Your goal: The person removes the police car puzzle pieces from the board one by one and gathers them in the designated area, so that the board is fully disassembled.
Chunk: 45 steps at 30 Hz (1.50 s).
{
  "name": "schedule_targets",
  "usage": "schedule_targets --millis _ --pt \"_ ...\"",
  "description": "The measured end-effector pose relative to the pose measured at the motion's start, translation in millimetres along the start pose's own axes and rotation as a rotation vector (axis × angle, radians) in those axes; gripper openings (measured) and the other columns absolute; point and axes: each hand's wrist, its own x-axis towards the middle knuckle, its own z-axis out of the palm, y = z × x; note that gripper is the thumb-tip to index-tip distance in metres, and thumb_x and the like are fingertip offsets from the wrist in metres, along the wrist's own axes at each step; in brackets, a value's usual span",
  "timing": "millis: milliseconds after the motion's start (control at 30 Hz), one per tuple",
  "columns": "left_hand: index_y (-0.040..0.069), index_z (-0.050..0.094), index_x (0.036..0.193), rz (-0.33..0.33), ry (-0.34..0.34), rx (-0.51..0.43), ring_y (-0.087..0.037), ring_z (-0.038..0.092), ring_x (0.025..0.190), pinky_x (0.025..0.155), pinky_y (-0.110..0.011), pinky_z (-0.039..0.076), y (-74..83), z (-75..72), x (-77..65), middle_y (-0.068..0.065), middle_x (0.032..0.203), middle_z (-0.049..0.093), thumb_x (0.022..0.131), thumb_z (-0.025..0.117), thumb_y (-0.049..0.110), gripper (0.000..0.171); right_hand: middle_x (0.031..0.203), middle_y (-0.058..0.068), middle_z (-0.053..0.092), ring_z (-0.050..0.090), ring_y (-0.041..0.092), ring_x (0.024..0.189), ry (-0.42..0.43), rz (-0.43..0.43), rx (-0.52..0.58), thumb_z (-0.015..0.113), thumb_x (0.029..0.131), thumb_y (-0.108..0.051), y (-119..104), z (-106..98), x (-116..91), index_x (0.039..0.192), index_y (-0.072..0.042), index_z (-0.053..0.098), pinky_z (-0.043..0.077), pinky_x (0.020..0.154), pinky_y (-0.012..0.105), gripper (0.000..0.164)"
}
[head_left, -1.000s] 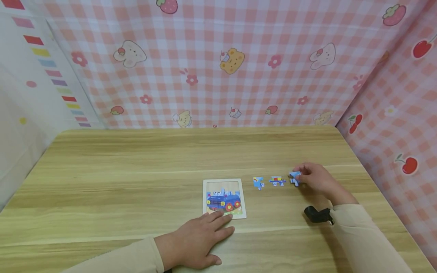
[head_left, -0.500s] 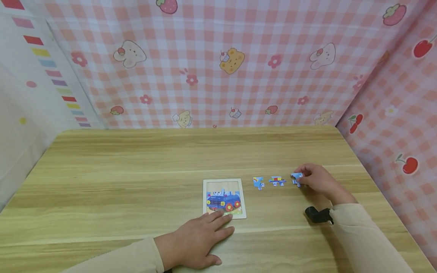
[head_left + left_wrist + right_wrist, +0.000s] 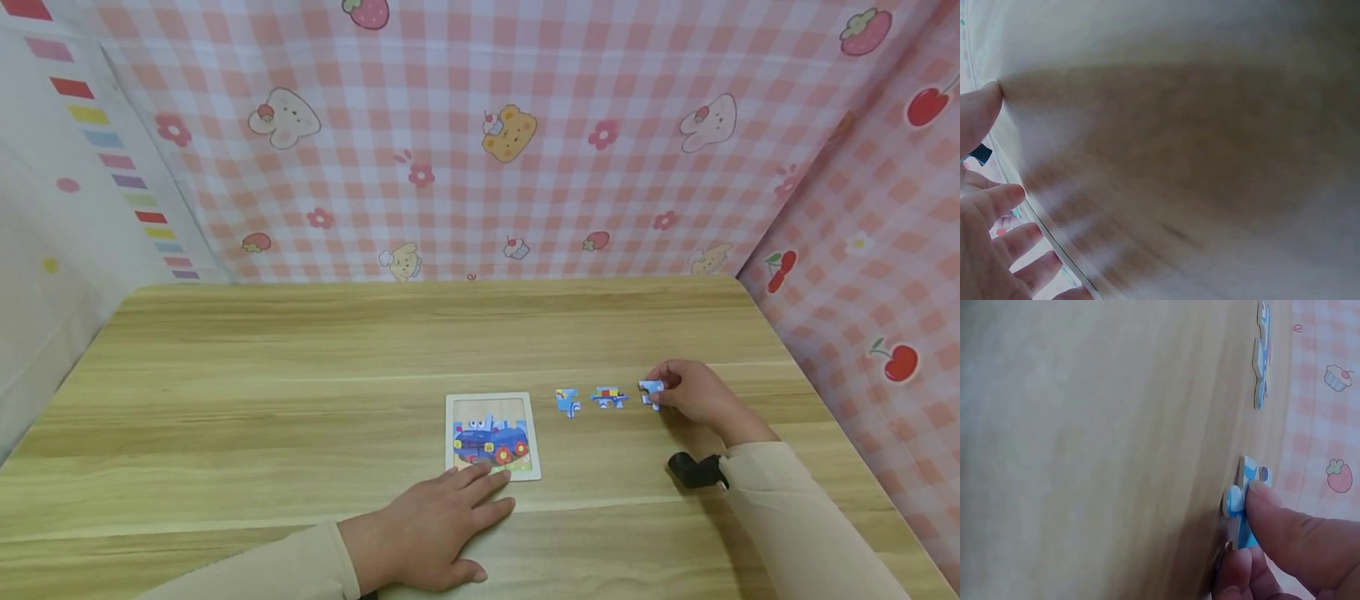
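Observation:
My left hand (image 3: 438,527) lies palm down with fingers spread, its fingertips on the lower edge of a small framed jigsaw puzzle (image 3: 535,433). Pieces showing a blue vehicle with red wheels fill the tray's lower part; its upper part shows bare wood. My right hand (image 3: 693,396) pinches a light-blue jigsaw piece (image 3: 651,388) low at the table, right of the tray. In the right wrist view the thumb presses on that jigsaw piece (image 3: 1244,506), fingers at its near end. Left of it lie a red-and-yellow jigsaw piece (image 3: 608,396) and a blue corner piece (image 3: 566,401).
A wood-grain table (image 3: 300,350) carries everything. A pink checked curtain (image 3: 450,200) hangs along its back edge, and another cloth (image 3: 862,275) borders the right side. A black device (image 3: 693,470) sticks out from the right sleeve above the table.
My right hand has shifted the light-blue jigsaw piece slightly to the right, a little away from its neighbour. The left hand and the tray stay where they were.

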Motion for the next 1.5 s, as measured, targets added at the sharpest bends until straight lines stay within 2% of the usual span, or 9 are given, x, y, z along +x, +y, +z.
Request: schedule_targets --millis 433,733,933,1167,1267,1500 --pt "0.020 0.043 0.145 -0.006 -0.035 -0.032 -0.025 0.033 0.140 0.108 -0.037 0.038 -0.1 -3.2 0.2 -0.005 0.153 0.036 0.089 0.057 0.057 0.068 0.093 0.016 0.061 0.053 0.028 0.086 -0.016 0.020 -0.031 0.066 0.088 -0.004 -2.3 -2.6 0.1 0.101 0.006 0.063 0.044 0.073 0.036 0.016" --pt "0.018 0.045 0.144 -0.004 -0.007 0.002 -0.026 0.035 0.139 0.107 -0.037 0.038 -0.2 -2.8 -0.6 -0.006 0.151 0.038 0.089 0.057 0.055 0.067 0.093 0.017 0.060 0.054 0.029 0.088 -0.001 0.001 -0.039 0.067 0.087 -0.005 -2.6 -2.3 0.9 0.102 0.007 0.064 0.044 0.074 0.037 0.020" --pt "0.020 0.043 0.145 -0.010 -0.036 -0.044 -0.025 0.033 0.140 0.108 -0.037 0.037 -0.4 -4.0 -0.5 -0.005 0.153 0.035 0.089 0.056 0.056 0.068 0.094 0.017 0.059 0.053 0.029 0.088 0.014 0.009 -0.027 0.067 0.088 -0.009 -4.3 -3.3 -2.0 0.106 0.008 0.062 0.044 0.072 0.034 0.025" --pt "0.021 0.042 0.146 -0.020 -0.053 -0.063 -0.025 0.032 0.141 0.108 -0.039 0.037 -0.4 -4.2 -0.3 -0.004 0.154 0.034 0.089 0.057 0.056 0.068 0.103 0.023 0.061 0.057 0.036 0.097 0.057 -0.036 0.001 0.064 0.091 -0.011 -19.8 -0.6 -4.8 0.115 0.009 0.060 0.048 0.083 0.048 0.031" --pt "0.021 0.042 0.146 -0.019 -0.050 -0.064 -0.025 0.032 0.141 0.108 -0.039 0.037 -0.6 -3.5 -0.5 -0.004 0.154 0.034 0.089 0.057 0.056 0.068 0.105 0.025 0.062 0.058 0.038 0.100 0.071 -0.064 0.025 0.063 0.092 -0.011 -27.3 3.4 -4.2 0.115 0.009 0.060 0.048 0.086 0.050 0.031" --pt "0.021 0.042 0.146 -0.012 -0.048 -0.064 -0.025 0.032 0.141 0.108 -0.040 0.038 -0.5 -3.0 -0.4 -0.004 0.154 0.033 0.090 0.056 0.056 0.068 0.110 0.023 0.062 0.057 0.033 0.100 0.091 -0.081 0.087 0.063 0.092 -0.008 -45.5 14.2 -3.6 0.119 0.007 0.061 0.048 0.080 0.040 0.031"
